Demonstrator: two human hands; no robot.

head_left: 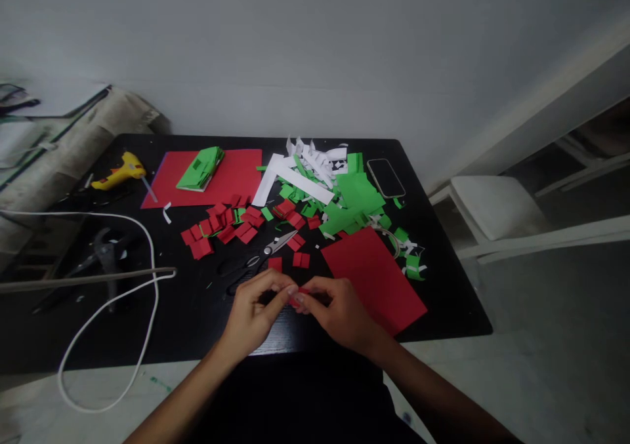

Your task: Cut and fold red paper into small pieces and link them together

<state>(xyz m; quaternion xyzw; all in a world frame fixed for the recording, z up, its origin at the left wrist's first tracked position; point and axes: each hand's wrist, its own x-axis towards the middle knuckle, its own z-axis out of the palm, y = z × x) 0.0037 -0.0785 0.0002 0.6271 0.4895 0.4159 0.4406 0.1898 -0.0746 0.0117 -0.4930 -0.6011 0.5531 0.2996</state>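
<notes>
Near the front edge of the black table (197, 339), my left hand (258, 306) and my right hand (339, 309) meet, both pinching a small piece of red paper (296, 298). Fingers cover most of that piece. Just beyond my hands lie black-handled scissors (268, 250) with the blades pointing away to the right. Several small folded red paper pieces (201, 231) are scattered left of and behind the scissors. A large red sheet (374, 277) lies beside my right hand, partly behind it.
White paper strips (310, 165) and green paper scraps (352, 198) are heaped at the back, near a phone (386, 178). A folded green paper stack (201, 168) rests on another red sheet (231, 175). A yellow glue gun (121, 170) and a looping white cable (152, 306) are at left.
</notes>
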